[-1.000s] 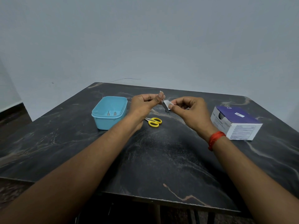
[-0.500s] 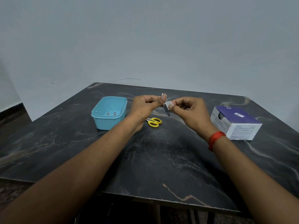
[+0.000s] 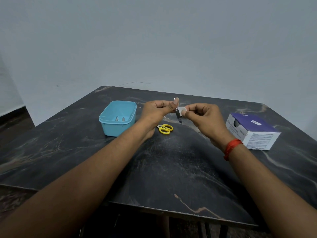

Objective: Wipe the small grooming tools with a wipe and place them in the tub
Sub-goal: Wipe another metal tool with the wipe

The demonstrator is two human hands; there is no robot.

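Observation:
My left hand pinches a small metal nail clipper by its upper end, above the table's middle. My right hand pinches a small white wipe and presses it against the clipper's side. A light blue tub stands to the left, with two small metal tools lying inside. Small yellow-handled scissors lie on the table below my left hand, their blades hidden behind my wrist.
A purple and white box stands at the right side of the dark marble table. A red band is on my right wrist. The table's near edge runs below my forearms.
The clipper has turned a little more upright in my left hand, and the wipe has slid slightly along it. The tub, scissors and box have not moved.

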